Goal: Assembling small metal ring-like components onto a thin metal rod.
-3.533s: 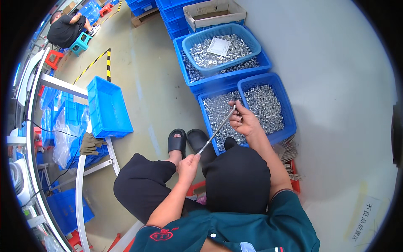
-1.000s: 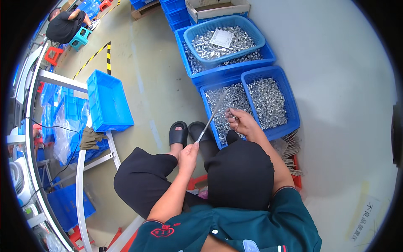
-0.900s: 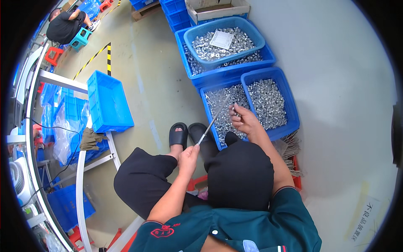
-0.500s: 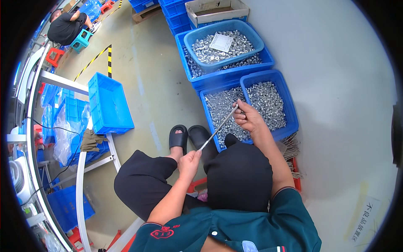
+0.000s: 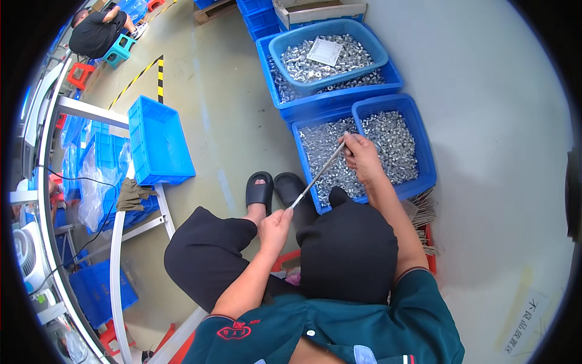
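Our right hand (image 5: 362, 159) had lifted slightly off the small metal parts (image 5: 330, 155) in the blue bin (image 5: 424, 176), fingers pinched on the thin rod's (image 5: 316, 178) tip; our left hand (image 5: 276, 223) stayed closed around its lower end.

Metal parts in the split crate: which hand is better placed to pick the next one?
Right hand: it hovers over the metal parts, at the rod tip. Left hand grips the rod's near end, away from the crate.

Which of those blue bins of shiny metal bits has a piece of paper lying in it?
The oval blue basket at the top: a white paper slip lies on its parts. The two bins by the right hand have none.
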{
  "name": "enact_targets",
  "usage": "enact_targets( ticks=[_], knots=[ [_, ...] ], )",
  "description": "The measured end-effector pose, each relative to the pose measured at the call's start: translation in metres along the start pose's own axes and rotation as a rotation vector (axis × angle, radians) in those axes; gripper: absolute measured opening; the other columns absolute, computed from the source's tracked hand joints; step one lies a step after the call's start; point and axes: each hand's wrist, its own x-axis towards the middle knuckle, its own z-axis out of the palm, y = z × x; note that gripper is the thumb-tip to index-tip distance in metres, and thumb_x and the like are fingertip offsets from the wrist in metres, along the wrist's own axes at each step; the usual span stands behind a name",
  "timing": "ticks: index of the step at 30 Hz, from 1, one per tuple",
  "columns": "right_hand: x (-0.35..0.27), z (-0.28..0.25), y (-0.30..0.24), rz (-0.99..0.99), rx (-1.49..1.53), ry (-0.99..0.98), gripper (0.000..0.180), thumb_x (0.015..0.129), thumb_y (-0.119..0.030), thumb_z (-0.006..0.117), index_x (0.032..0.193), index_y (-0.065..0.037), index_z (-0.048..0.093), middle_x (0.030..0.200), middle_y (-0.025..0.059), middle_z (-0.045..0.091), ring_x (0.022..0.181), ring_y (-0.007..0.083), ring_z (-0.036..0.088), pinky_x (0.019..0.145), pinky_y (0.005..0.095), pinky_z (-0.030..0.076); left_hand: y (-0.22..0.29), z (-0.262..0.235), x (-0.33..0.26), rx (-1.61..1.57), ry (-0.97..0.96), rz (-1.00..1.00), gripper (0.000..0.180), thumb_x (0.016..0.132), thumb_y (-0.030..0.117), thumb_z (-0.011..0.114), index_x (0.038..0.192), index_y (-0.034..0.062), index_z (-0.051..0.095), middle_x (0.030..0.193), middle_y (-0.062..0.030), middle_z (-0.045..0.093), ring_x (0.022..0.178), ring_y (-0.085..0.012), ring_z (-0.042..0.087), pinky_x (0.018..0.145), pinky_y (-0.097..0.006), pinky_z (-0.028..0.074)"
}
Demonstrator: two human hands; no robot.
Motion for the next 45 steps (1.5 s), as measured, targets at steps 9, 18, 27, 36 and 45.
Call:
enact_targets(
  ticks=[9, 18, 27, 36, 45],
  knots=[
    [-0.02, 0.036, 0.028, 0.397, -0.233, -0.349, 0.017, 0.086, -0.022, 0.059, 0.089, -0.005, 0.063, 0.058, -0.0049, 0.043, 0.046, 0.0031, 0.035, 0.042, 0.0183, 0.025, -0.004, 0.011, 0.015, -0.073, 0.022, -0.046, 0.041, 0.089, 0.036, 0.052, 0.066, 0.0019, 0.052, 0.051, -0.0104, 0.046, 0.049, -0.0195, 0.047, 0.05, -0.036, 0.037],
    [-0.012, 0.008, 0.042, 0.431, 0.005, -0.195, 0.023, 0.092, -0.014, 0.046, 0.109, 0.001, 0.051, 0.087, 0.0081, 0.054, 0.062, 0.0095, 0.046, 0.046, 0.0214, 0.037, -0.013, 0.009, 0.022, -0.349, -0.032, -0.16, 0.039, 0.09, 0.034, 0.053, 0.065, 0.0034, 0.053, 0.054, 0.0057, 0.038, 0.053, -0.0045, 0.034, 0.047, -0.025, 0.029],
    [0.009, -0.024, 0.023, 0.298, 0.523, -0.174, 0.015, 0.089, -0.019, 0.056, 0.093, -0.005, 0.055, 0.075, 0.0039, 0.051, 0.051, 0.0068, 0.039, 0.04, 0.0177, 0.028, -0.017, 0.005, 0.004, -0.208, -0.045, -0.072, 0.038, 0.09, 0.032, 0.054, 0.064, 0.0046, 0.05, 0.055, 0.0042, 0.037, 0.053, -0.0045, 0.033, 0.047, -0.025, 0.029],
    [0.013, -0.022, 0.009, 0.335, 0.669, -0.172, 0.024, 0.091, -0.026, 0.054, 0.091, -0.002, 0.056, 0.067, 0.0007, 0.042, 0.05, 0.0067, 0.036, 0.038, 0.0176, 0.026, -0.006, -0.003, 0.0, -0.045, -0.05, -0.038, 0.042, 0.087, 0.04, 0.052, 0.066, 0.004, 0.055, 0.049, -0.0086, 0.047, 0.048, -0.0181, 0.048, 0.051, -0.035, 0.036],
    [0.012, -0.015, -0.006, 0.383, 0.337, -0.121, 0.017, 0.089, -0.019, 0.055, 0.085, -0.002, 0.056, 0.06, -0.0014, 0.043, 0.043, 0.0029, 0.032, 0.035, 0.0157, 0.022, -0.002, -0.008, -0.002, 0.051, -0.016, -0.013, 0.04, 0.087, 0.037, 0.053, 0.065, 0.0039, 0.055, 0.053, -0.0127, 0.05, 0.052, -0.0269, 0.053, 0.051, -0.039, 0.039]
  ],
)
